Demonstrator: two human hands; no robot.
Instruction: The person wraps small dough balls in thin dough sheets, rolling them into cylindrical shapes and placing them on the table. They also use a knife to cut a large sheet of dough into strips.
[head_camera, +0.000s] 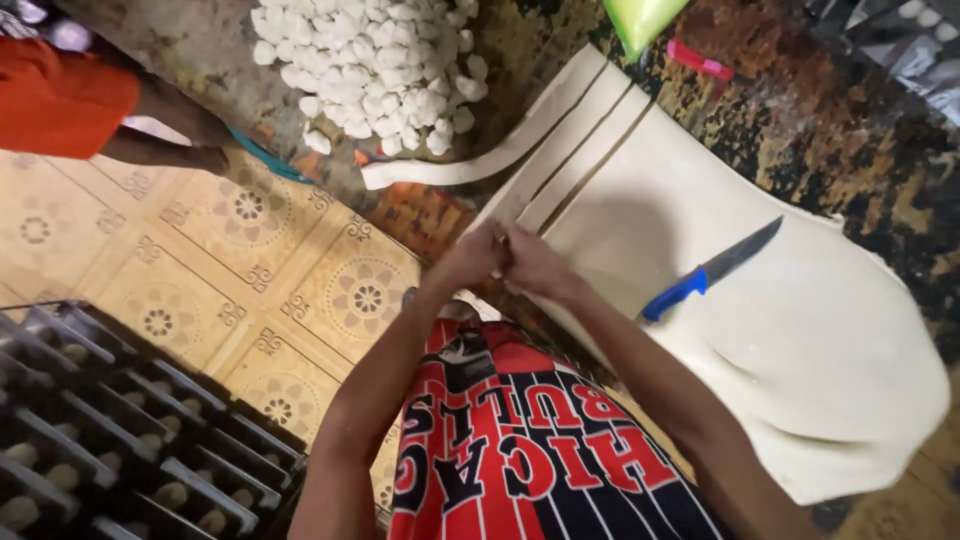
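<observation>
Dough sheet (760, 340): large, pale, flat, spread over the dark mottled worktop (850, 130) ahead of me and to my right, its far end cut into long narrow strips (570, 140), one strip curling away to the left. My left hand (478, 258) and right hand (530, 262): pressed together at the near end of those strips, at the sheet's left edge, fingers curled in tight; blur hides what is between them, so I cannot tell whether they pinch dough or only touch it. Knife (705, 275): blue handle, dark blade, lying loose on the sheet just right of my right forearm, tip pointing up and away. Pile of small white dough pieces (375, 65): heaped on the worktop beyond the strips, well apart from my hands. Green item (640, 20) and small pink item (700, 60): on the worktop at the far edge. Tiled floor (200, 260): patterned, tan, to my left. Dark rack (110, 430) with rows of small round lumps: low at my left. Another person's arm (170, 130), orange sleeve: upper left, near the pile
</observation>
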